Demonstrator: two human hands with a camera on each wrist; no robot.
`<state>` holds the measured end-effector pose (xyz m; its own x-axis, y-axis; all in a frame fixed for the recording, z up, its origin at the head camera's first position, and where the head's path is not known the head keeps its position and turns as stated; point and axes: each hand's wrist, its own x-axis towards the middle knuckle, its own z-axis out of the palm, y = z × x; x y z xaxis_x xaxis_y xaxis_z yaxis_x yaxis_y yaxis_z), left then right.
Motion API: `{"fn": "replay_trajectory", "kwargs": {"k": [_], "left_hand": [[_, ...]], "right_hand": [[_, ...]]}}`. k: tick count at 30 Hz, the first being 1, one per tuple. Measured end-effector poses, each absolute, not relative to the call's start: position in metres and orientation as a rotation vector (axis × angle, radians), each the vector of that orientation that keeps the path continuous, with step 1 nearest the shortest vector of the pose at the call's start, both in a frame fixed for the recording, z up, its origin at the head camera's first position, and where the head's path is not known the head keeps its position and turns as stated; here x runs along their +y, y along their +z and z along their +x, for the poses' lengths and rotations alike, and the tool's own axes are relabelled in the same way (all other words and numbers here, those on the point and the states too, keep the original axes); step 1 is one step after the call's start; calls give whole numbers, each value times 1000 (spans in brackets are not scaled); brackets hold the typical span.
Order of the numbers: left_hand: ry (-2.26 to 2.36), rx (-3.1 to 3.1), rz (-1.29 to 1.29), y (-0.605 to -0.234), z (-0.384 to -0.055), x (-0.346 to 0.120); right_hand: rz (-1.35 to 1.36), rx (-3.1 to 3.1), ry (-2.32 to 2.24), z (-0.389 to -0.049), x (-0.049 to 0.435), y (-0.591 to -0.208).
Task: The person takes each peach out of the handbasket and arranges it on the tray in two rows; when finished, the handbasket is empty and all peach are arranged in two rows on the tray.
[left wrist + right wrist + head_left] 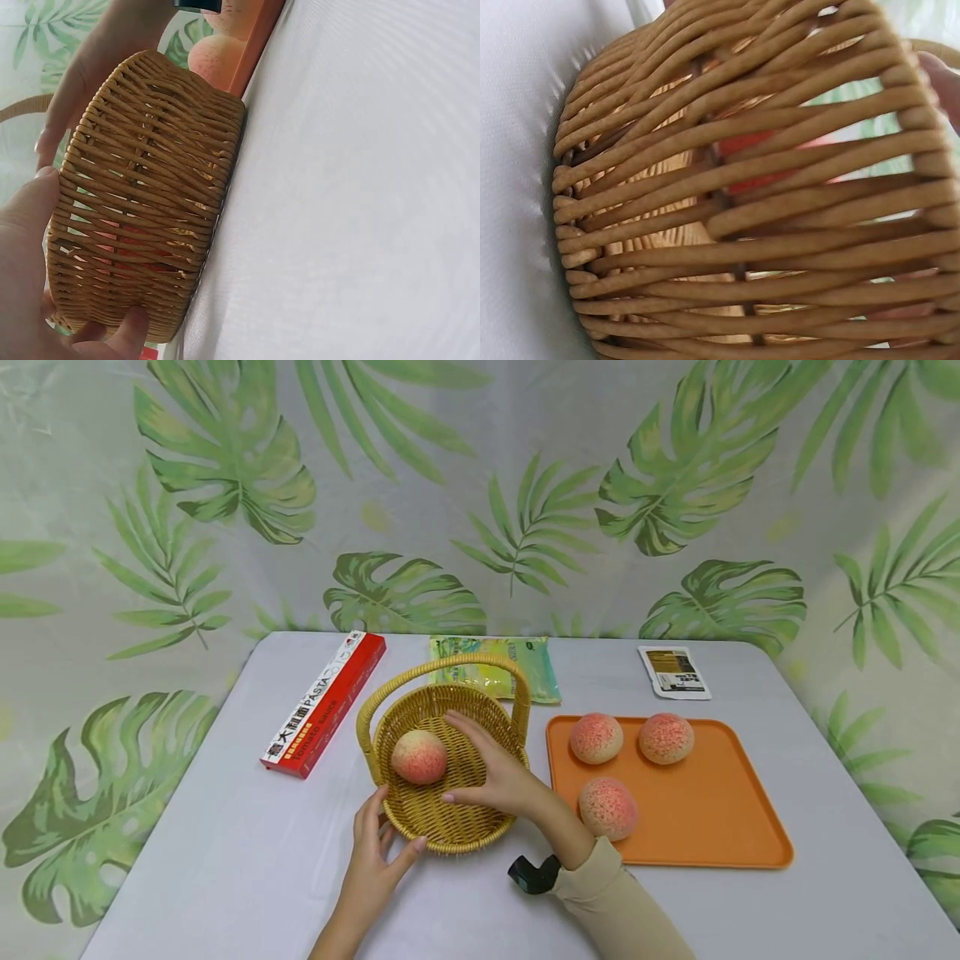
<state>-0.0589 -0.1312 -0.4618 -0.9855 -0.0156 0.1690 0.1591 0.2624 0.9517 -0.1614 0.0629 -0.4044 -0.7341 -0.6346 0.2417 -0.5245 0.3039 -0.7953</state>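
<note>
A woven wicker basket point(468, 845) with an arched handle stands on the table, and one pink-and-cream peach point(419, 757) lies inside it, left of the middle. My left hand point(377, 853) holds the basket's near left side; the left wrist view shows its thumb by the rim and its fingers against the weave point(150, 187). My right hand point(504, 779) reaches over the right rim into the basket, fingers and thumb spread apart, nothing between them. A gap separates it from the peach. In the right wrist view the basket wall point(780, 217) hides most of that hand.
To the right, an orange tray point(712, 810) carries three more peaches point(609, 808). A red pasta box point(326, 706) lies at the left. Behind the basket is a green-yellow packet point(536, 668); a small white sachet point(673, 672) lies at the back right.
</note>
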Motion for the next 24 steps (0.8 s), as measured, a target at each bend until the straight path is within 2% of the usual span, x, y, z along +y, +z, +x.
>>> {"fn": "replay_trajectory", "kwargs": {"k": [4,11,24], "left_hand": [[-1824,-2392,-114,-451,-56,-129],[-1839,-2405,-99,-449,-56,-129],[-1847,-2372,-113,-484,-63,-136]], "right_hand": [[-1118,2460,-1391,-176,60,-431],[-1109,2466,-1349,-180,58,-434],[-1103,2460,-1259,-186,55,-435]]}}
